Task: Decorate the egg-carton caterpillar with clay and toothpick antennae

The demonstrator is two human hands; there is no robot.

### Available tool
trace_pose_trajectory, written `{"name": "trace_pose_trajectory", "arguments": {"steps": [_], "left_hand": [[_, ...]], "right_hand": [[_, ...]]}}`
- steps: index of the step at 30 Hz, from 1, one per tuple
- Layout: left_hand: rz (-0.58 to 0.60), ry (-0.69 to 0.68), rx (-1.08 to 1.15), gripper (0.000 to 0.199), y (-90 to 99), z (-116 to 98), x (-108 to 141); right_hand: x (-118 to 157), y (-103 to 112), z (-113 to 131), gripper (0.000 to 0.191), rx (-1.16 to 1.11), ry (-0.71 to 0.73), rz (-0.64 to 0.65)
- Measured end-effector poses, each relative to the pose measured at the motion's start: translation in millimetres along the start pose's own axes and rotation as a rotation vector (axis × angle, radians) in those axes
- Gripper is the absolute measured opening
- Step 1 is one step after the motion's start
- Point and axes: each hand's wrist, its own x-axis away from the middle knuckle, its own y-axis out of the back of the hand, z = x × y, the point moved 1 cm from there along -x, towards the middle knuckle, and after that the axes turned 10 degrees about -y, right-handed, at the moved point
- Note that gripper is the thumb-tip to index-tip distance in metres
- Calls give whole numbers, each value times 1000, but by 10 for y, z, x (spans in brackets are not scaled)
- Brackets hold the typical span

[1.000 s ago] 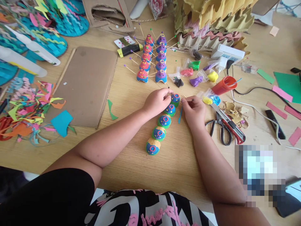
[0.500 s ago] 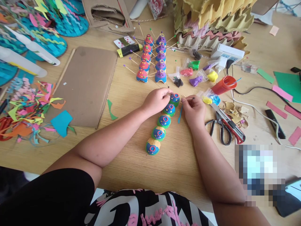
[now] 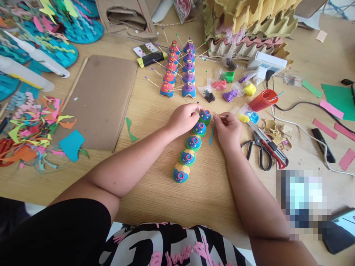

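A row of painted egg-carton cups (image 3: 193, 142), blue and green with red rings on top, runs away from me down the middle of the table. At its far end my left hand (image 3: 186, 117) is closed beside the last cup, pinching a thin toothpick (image 3: 198, 105) with a dark ball tip. Its fingertips are partly hidden, so whether the toothpick touches the cup I cannot tell. Right of that cup, my right hand (image 3: 229, 130) is closed on several toothpicks (image 3: 219, 115), at least one with a dark tip. A blue strip (image 3: 212, 134) lies beside this hand.
Red and purple cup figures (image 3: 168, 88) with ball-tipped sticks stand beyond my hands. Scissors (image 3: 260, 151), a box cutter (image 3: 273, 147) and an orange cup (image 3: 263, 100) lie to the right, with clay bags (image 3: 230, 95) farther back. Cardboard (image 3: 100, 99) and paper scraps (image 3: 36, 129) are left.
Both hands keep nearly the same place and grip. The view has shifted very slightly; the cups stay in their row.
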Motion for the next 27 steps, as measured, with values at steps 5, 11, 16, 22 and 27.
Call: {"name": "trace_pose_trajectory", "arguments": {"steps": [5,11,16,22,27], "left_hand": [[-7,-14,-31,36,-10,27,5],[-21,-13,-33,34,-21,32,7],[-23,-9,-44,32,-17,13,10],[-31,-30,-74,30,-23,-7,27],[-20,-31,-77,34,-20,-15,31]], "right_hand": [[4,-5,24,12,-9,11,-20],[8,-3,50,13,1,12,-17],[2,1,29,14,0,25,-7],[-4,1,7,21,-13,4,25],[9,-4,15,22,-58,-20,25]]}}
